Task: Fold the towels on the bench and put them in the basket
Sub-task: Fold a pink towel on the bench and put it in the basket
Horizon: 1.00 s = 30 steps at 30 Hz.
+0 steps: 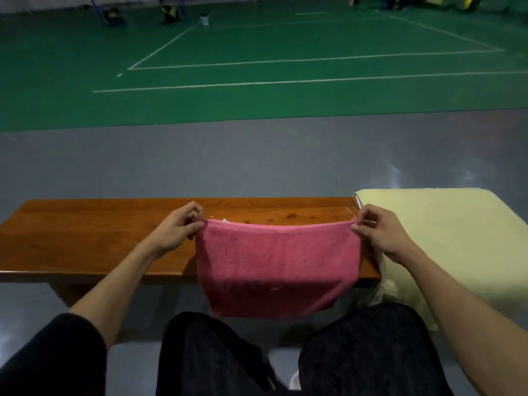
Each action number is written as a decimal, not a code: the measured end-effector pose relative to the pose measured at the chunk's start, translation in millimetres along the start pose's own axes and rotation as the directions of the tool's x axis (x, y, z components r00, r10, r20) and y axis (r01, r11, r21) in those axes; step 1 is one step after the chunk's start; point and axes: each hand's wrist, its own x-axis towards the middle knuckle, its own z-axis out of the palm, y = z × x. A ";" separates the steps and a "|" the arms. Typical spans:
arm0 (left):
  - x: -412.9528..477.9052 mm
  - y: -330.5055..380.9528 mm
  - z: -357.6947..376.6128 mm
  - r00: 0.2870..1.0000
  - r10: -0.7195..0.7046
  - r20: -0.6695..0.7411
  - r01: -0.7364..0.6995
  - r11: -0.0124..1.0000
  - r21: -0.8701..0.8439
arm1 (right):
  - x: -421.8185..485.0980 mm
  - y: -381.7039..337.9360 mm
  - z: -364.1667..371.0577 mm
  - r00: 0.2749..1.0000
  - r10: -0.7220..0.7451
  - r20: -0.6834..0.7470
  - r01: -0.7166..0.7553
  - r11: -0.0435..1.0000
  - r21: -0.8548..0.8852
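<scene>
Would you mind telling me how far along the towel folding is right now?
Nothing looks finished. In hand: the left hand and right hand pinch the pink towel by its top corners, holding it up over the bench. Left: the yellow towel at the bench's right end, and no basket is in view.

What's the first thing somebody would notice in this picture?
The bright pink fluffy towel in the middle, held up by its top corners, pinched by the left hand and the right hand. Behind it runs a shiny brown wooden bench, with a pale yellow cloth over its right end. Farther back is a green floor with white lines.
</scene>
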 end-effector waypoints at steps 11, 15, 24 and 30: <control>162.0 -67.5 37.2 0.985 -0.017 -0.174 0.080 0.927 0.366 | 156.9 34.2 48.3 0.998 -0.051 -0.031 0.033 0.907 -0.419; 182.2 -79.0 41.8 0.976 -0.008 -0.219 0.102 0.902 0.420 | 178.2 34.0 63.7 0.998 -0.031 -0.048 0.004 0.877 -0.480; 49.0 -56.4 59.0 0.960 -0.192 -0.204 0.267 0.848 0.458 | 48.4 17.8 57.1 0.987 0.122 -0.105 -0.160 0.822 -0.546; 54.9 -33.7 70.6 0.946 -0.203 -0.253 0.289 0.882 0.372 | 43.7 6.9 78.2 0.969 0.218 -0.120 -0.247 0.774 -0.583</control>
